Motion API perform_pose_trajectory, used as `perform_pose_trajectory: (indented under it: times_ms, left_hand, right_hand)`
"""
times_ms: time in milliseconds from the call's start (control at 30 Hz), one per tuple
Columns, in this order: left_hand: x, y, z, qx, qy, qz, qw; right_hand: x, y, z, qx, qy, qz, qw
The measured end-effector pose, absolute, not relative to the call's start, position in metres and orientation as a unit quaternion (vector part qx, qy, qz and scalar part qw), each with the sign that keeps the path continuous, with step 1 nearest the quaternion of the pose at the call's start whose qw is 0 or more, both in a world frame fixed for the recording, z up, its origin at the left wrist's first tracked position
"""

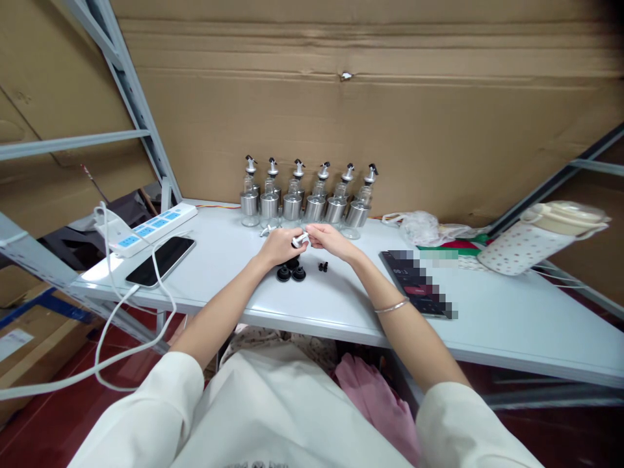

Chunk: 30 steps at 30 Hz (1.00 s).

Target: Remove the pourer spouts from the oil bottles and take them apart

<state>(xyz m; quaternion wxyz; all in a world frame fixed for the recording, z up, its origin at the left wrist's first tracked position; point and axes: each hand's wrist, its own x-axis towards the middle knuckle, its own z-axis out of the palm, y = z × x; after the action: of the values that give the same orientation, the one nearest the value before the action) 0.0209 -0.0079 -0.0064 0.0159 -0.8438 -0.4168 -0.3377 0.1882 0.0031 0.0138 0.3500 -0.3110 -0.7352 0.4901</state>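
My left hand (279, 246) and my right hand (330, 239) meet over the middle of the white table (487, 325), both pinched on a small white pour spout (300, 239). Just below the hands lie a few black caps (291, 272) and one small black piece (322, 266). Another white spout (267, 229) lies on the table behind my left hand. Behind them stands a row of several glass oil bottles (308, 198) with steel bands and pourer tops, against the cardboard wall.
A phone (160, 260) on a white cable lies at the left beside a white power strip (146, 227). To the right are a dark flat device (419, 283), a crumpled plastic bag (423, 226) and a tilted spotted jug (531, 242). Metal shelf posts flank both sides.
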Motion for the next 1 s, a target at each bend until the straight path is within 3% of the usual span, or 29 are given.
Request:
perform_pose_trajectory:
  times_ms: [367,567,767,1000]
  left_hand:
    - [0.017,-0.005,-0.004,-0.856,-0.41,-0.298,0.098]
    - [0.014,-0.005,-0.003,-0.836,-0.417,-0.345,0.088]
    - [0.014,-0.003,-0.006,-0.838,-0.406,-0.355,0.077]
    - [0.014,-0.001,-0.008,-0.838,-0.402,-0.363,0.07]
  right_hand:
    - [0.186,-0.001,0.018,-0.38,-0.708,0.486,0.343]
    - [0.205,0.003,0.023,-0.405,-0.698,0.489,0.332]
    - [0.226,0.003,0.03,-0.416,-0.738,0.486,0.214]
    - [0.23,0.002,0.031,-0.487,-0.727,0.462,0.144]
